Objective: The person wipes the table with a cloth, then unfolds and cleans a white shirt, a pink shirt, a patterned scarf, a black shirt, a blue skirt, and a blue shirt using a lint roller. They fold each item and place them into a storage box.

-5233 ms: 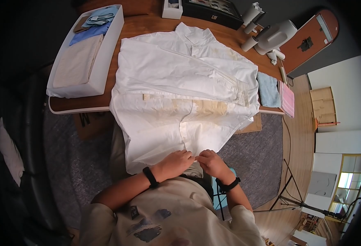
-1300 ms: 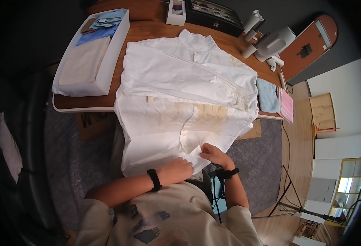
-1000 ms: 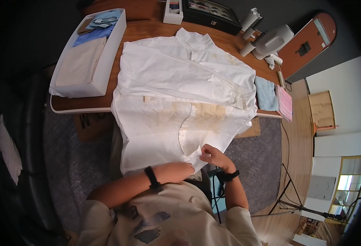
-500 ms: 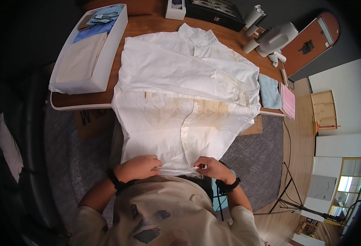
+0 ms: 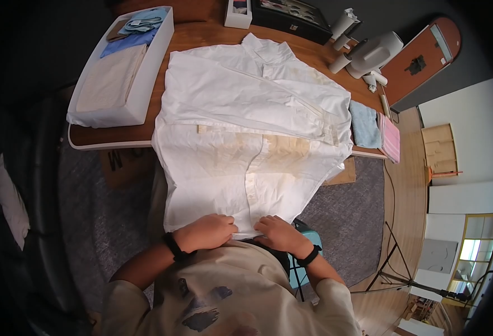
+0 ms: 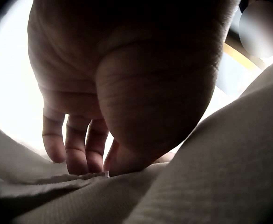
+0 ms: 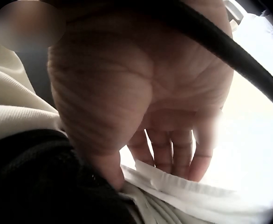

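Observation:
A white button-up shirt point(image 5: 218, 95), with yellowish-brown stains across its middle, lies spread over the table, collar away from me. Its lower part hangs over the near edge toward my lap. My left hand point(image 5: 210, 231) holds the hem left of the button placket point(image 5: 250, 190); in the left wrist view its fingers point(image 6: 76, 144) reach down to the cloth beside the thumb. Right of the placket, my right hand point(image 5: 283, 234) grips the hem point(image 7: 174, 183), fingers behind the edge and thumb in front. Both hands are close together at my waist.
A white box point(image 5: 137, 106) of folded cloths stands on the table point(image 5: 109, 137) at left. Blue and pink folded towels point(image 5: 365, 124) lie at right. Behind are a black display case point(image 5: 291, 21) and a grey-white appliance point(image 5: 375, 53). A tripod point(image 5: 395, 274) stands on the floor at right.
Earlier the right hand lifted the hem near the placket. The left hand went left along the hem, then slightly back right. The front edge now lies flatter between the hands.

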Available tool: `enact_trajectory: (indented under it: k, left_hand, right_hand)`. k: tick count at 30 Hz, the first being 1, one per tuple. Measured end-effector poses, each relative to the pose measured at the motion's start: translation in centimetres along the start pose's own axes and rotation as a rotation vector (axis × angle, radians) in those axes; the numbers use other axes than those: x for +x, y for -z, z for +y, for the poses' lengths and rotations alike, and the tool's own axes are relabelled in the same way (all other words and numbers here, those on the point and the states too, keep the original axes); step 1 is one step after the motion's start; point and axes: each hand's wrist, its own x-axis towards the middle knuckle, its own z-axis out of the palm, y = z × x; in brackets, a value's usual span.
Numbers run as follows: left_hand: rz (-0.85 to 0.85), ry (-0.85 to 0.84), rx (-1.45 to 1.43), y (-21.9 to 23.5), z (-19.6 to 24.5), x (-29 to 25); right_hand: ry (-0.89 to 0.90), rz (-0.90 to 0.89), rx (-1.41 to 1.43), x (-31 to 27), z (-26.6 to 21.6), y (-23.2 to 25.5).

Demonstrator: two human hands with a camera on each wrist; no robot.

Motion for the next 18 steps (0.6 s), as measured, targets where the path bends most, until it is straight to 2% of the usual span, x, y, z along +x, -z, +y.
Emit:
enact_trajectory:
  k: [3, 5, 9, 13, 15, 17, 18]
  left_hand:
    - [0.024, -0.011, -0.007, 0.2, 0.4, 0.2]
    - [-0.022, 0.010, 0.005, 0.4, 0.6, 0.4]
    - [0.014, 0.020, -0.024, 1.1, 1.3, 1.0]
    - [0.109, -0.005, 0.013, 1.4, 2.2, 3.1]
    - [0.141, -0.030, 0.050, 1.1, 2.2, 4.5]
    - [0.275, -0.032, 0.079, 0.7, 1.7, 6.2]
    - [0.274, -0.035, 0.080, 1.1, 1.7, 7.0]
  right_hand:
    - [0.028, -0.014, -0.051, 0.6, 0.3, -0.8]
    - [0.041, -0.026, -0.086, 0.9, 0.8, -1.2]
    - [0.000, 0.009, 0.091, 1.9, 2.2, -0.5]
    - [-0.087, 0.030, 0.227, 2.8, 2.5, 1.0]
    - [-0.098, 0.037, 0.208, 3.3, 2.9, 1.3]
    - [-0.113, 0.048, 0.190, 3.4, 3.1, 1.5]
    - [-0.196, 0.152, 0.313, 3.4, 3.0, 1.4]
